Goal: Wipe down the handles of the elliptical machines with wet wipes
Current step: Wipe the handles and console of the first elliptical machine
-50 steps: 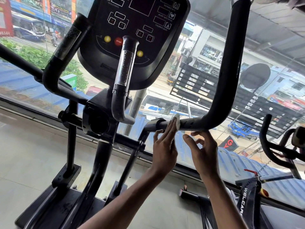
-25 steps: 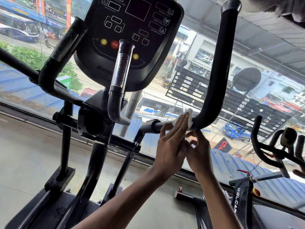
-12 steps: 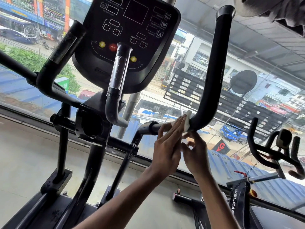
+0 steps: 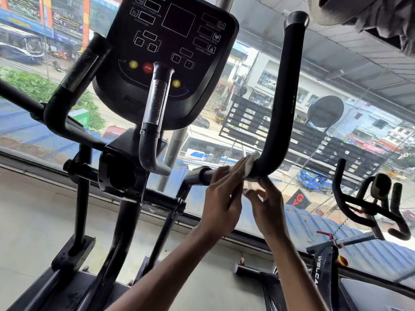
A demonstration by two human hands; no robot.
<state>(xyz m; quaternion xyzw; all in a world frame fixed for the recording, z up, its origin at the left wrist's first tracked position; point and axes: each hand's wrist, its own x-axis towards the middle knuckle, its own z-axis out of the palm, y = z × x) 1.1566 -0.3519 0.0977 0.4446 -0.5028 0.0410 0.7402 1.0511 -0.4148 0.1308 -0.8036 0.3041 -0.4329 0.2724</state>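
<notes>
Two hands are up at the bend of the right handle, where the upright tube turns into the horizontal bar.

Left hand: fingers straight and together, laid against the near side of the tube. They press a white wipe onto it. The wipe is bunched between the fingertips and the bend, its top edge showing above them.

Right hand: just below the bend, close beside the left hand, fingers loosely curled. One fingertip touches the underside of the tube. There is a pale blur between thumb and forefinger, possibly a trailing corner of the wipe. Cannot tell whether this hand pinches anything.

Surroundings:
- Black console sits upper centre, with two yellow buttons and a red stop button.
- A short centre grip rises in front of the console, with a shiny band along its middle.
- The left handle curves up at far left.
- A window behind the machine looks over a street with buildings and vehicles.
- The handlebars of a second machine stand well apart at right.
- Grey floor lies below.
</notes>
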